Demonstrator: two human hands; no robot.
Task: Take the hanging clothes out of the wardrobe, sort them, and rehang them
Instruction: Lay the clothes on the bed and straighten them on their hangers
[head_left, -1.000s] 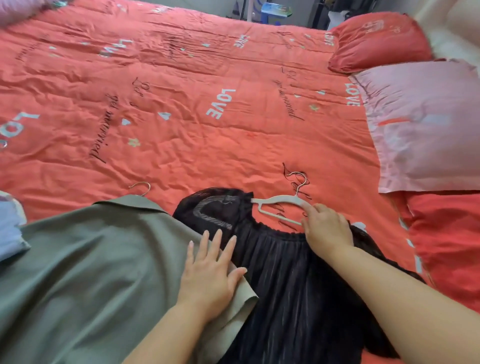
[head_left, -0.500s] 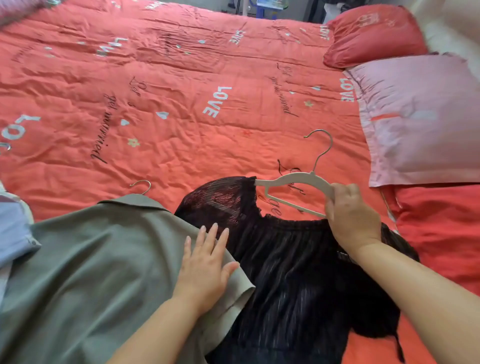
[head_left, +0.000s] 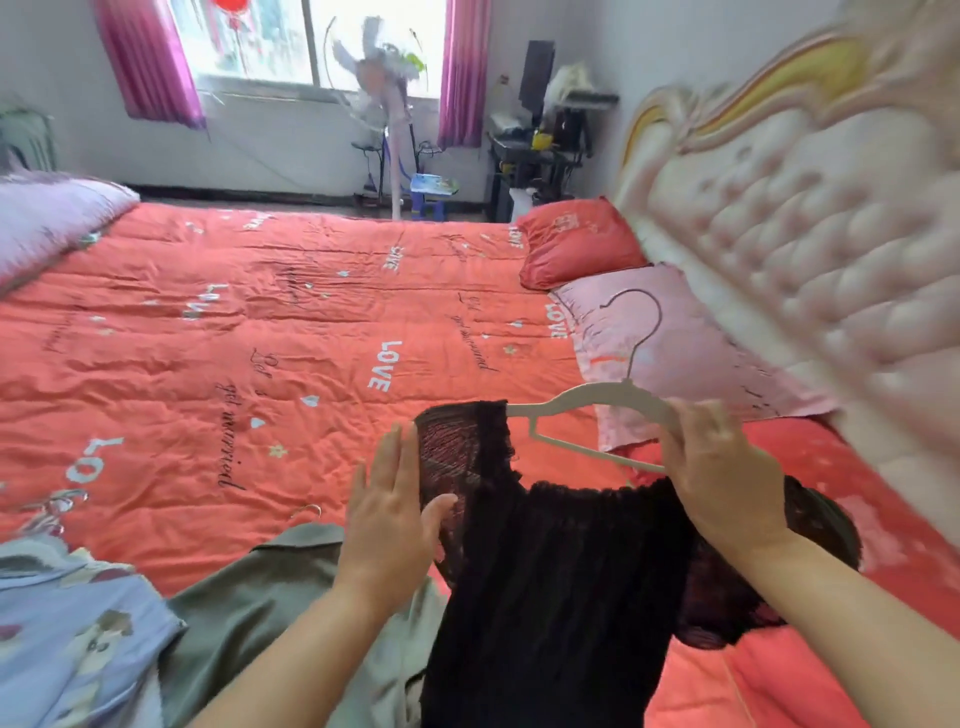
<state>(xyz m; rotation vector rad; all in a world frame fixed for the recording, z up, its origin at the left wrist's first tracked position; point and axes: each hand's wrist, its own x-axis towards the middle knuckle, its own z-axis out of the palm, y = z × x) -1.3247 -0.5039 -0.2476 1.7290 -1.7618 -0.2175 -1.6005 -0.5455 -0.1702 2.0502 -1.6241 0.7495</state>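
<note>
You face a red quilt (head_left: 208, 338) printed LOVE; a red pillow (head_left: 576, 244) and a pink pillow (head_left: 691, 353) lie right, beside the tufted headboard (head_left: 805, 234); a fan (head_left: 387, 73) stands by the far window (head_left: 260, 36).

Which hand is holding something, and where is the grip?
The right hand grips the white hanger at its right end; the left hand, fingers straight, only touches the sleeve of the black top.

black dress (head_left: 561, 571): is showing matt, sheer, pleated cloth
hanger (head_left: 597, 396): is looking like smooth pale plastic with a metal hook
quilt (head_left: 208, 364): is showing crinkled cloth
</note>
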